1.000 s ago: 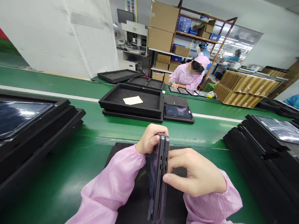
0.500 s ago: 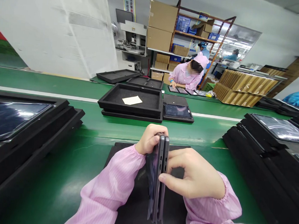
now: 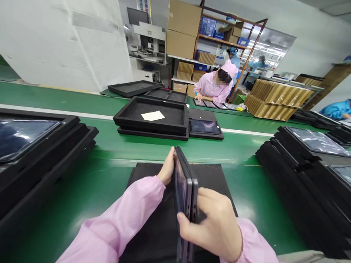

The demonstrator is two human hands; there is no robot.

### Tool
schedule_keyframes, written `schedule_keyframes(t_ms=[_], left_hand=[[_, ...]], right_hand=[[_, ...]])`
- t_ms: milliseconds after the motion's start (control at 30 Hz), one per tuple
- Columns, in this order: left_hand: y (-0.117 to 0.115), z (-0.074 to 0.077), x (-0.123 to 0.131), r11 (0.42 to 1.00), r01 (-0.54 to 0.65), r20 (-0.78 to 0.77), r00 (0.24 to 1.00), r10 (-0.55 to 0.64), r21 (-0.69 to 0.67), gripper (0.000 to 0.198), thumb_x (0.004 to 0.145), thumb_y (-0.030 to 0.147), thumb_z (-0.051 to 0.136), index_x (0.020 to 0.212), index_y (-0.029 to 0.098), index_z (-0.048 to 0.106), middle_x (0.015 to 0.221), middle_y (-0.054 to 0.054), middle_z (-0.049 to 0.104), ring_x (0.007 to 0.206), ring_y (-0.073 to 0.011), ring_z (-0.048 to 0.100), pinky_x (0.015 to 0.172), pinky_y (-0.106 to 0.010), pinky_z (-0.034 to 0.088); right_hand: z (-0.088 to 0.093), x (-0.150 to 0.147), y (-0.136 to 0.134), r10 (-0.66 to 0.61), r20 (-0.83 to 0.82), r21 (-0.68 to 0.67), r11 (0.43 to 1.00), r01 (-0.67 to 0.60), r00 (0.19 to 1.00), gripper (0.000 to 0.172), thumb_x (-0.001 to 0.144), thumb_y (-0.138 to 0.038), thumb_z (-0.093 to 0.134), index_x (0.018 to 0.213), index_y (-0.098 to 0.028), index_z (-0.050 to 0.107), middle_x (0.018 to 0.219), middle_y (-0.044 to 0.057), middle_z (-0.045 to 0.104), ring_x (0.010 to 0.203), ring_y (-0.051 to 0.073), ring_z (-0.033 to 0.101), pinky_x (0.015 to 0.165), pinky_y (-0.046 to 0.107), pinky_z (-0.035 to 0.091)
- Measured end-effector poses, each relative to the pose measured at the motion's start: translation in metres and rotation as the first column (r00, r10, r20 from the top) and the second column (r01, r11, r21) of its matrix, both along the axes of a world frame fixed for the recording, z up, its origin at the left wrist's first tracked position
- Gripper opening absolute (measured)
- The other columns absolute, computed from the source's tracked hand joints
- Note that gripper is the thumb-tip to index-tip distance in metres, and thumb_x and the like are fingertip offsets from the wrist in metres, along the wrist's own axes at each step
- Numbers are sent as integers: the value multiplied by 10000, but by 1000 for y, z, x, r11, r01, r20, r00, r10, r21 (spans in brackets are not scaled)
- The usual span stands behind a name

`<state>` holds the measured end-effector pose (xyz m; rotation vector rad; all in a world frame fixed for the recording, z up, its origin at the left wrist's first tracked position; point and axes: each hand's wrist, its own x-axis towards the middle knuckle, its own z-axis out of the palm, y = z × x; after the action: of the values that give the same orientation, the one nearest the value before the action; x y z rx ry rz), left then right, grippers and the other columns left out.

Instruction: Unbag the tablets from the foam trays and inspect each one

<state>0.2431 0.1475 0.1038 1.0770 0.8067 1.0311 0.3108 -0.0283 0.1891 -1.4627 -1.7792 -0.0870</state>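
Observation:
Two dark tablets [image 3: 186, 191] stand upright on edge, face to back, between my hands. My left hand [image 3: 167, 166] is closed on their far end, its fingers partly hidden behind them. Around the near part, my right hand [image 3: 213, 223] grips both, with the thumb on the left side and the fingers on the right. Thin clear film hangs at their lower edge, blurred. Beneath them a flat black pad [image 3: 152, 225] lies on the green table [image 3: 100, 190].
Stacked black trays with film-covered tablets stand at left [image 3: 43, 159] and right [image 3: 304, 167]. Ahead are a black tray [image 3: 128, 120] holding a pale paper [image 3: 153, 115], and a smaller tray with a tablet [image 3: 205, 126]. Across the table a person in pink [image 3: 215, 86] leans over several tablets.
The tablets have turned, so the face of the left one shows more. My left hand has straightened along their far end; my right hand has moved slightly down and left. The view has shifted slightly.

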Motion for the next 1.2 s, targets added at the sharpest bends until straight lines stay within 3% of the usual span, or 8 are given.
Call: schedule_keyframes(t_ms=[233, 367, 467, 567, 667, 767, 900, 1200], left_hand=[[21, 37, 13, 988, -126, 88, 989, 118, 87, 336, 877, 498, 445, 769, 217, 593, 678, 12, 573, 672, -157, 567, 730, -287, 504], [29, 53, 8, 965, -128, 122, 987, 102, 227, 248, 877, 388, 429, 786, 220, 587, 763, -1, 570, 766, -165, 555, 818, -279, 474], [28, 47, 5, 948, -94, 109, 992, 63, 304, 203, 852, 367, 463, 759, 222, 569, 725, 8, 516, 715, -166, 507, 742, -274, 459], [28, 38, 4, 937, -77, 92, 995, 48, 341, 216, 865, 373, 446, 755, 222, 554, 720, 9, 502, 685, -163, 480, 689, -272, 441], [30, 34, 5, 935, -69, 78, 996, 44, 347, 224, 878, 373, 420, 777, 220, 549, 722, 7, 502, 665, -160, 464, 649, -269, 426], [32, 32, 5, 930, -78, 68, 996, 57, 358, 228, 884, 383, 420, 784, 220, 543, 720, 6, 496, 658, -157, 455, 633, -264, 419], [32, 30, 6, 909, -97, 80, 994, 70, 405, 265, 902, 430, 425, 787, 225, 547, 716, 6, 485, 658, -160, 460, 650, -271, 429], [32, 29, 7, 868, -93, 121, 992, 39, 487, 313, 914, 487, 405, 778, 232, 523, 759, -14, 498, 735, -185, 506, 754, -310, 456]], right_hand=[[-39, -24, -13, 11, -22, 90, 996, -9, 1000, 246, 737, -273, 619, 543, -224, 475, 550, 4, 535, 477, 125, 495, 442, 251, 373], [-67, -14, -4, 42, 46, -175, 984, -33, 998, 235, 731, -352, 715, 612, -203, 576, 673, 18, 594, 552, 145, 586, 501, 249, 439], [-69, 0, 0, 112, 78, -460, 886, -64, 991, 277, 689, -398, 802, 661, -193, 618, 755, 20, 631, 619, 168, 634, 562, 265, 476], [-53, 15, -1, 207, -105, -592, 773, -228, 973, 382, 620, -462, 858, 734, -201, 604, 771, -2, 637, 645, 166, 632, 618, 273, 502], [-34, 25, 2, 246, -382, -509, 748, -425, 891, 307, 708, -420, 786, 763, -210, 570, 736, -10, 640, 660, 157, 627, 650, 268, 508], [-27, 26, 11, 172, -493, -436, 800, -413, 853, 178, 827, -312, 634, 719, -211, 534, 683, -7, 622, 634, 145, 603, 651, 268, 500], [-34, 22, 26, 111, -552, -440, 804, -401, 826, 213, 852, -311, 585, 683, -218, 494, 629, -23, 571, 587, 131, 554, 609, 257, 479], [-47, 27, 33, 295, -667, -318, 717, -620, 684, 207, 897, -242, 520, 693, -213, 502, 640, -20, 560, 583, 120, 519, 579, 244, 431]])
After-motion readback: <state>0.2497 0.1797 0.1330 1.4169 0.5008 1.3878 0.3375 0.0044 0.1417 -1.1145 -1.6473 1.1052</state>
